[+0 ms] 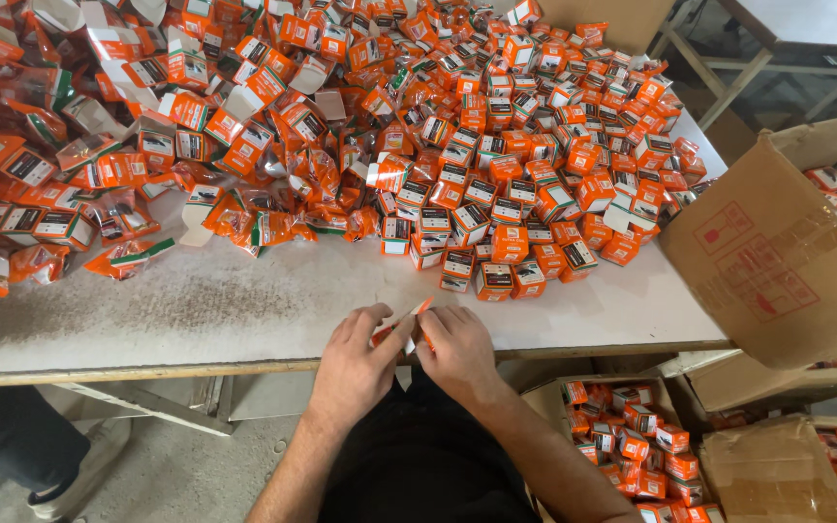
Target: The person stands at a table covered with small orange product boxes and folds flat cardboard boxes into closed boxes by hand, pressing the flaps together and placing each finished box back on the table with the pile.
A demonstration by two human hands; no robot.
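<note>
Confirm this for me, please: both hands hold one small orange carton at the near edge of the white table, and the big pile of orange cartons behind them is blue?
Not quite. The pile of cartons is orange, not blue, as the head view shows. The rest stands: the left hand and right hand hold one small orange carton at the near edge of the white table.

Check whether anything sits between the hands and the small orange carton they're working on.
Nothing visible does: the left hand and right hand both already grip the small orange carton at the table's near edge.

Head camera looks steeply down, close over table (244, 320).
</note>
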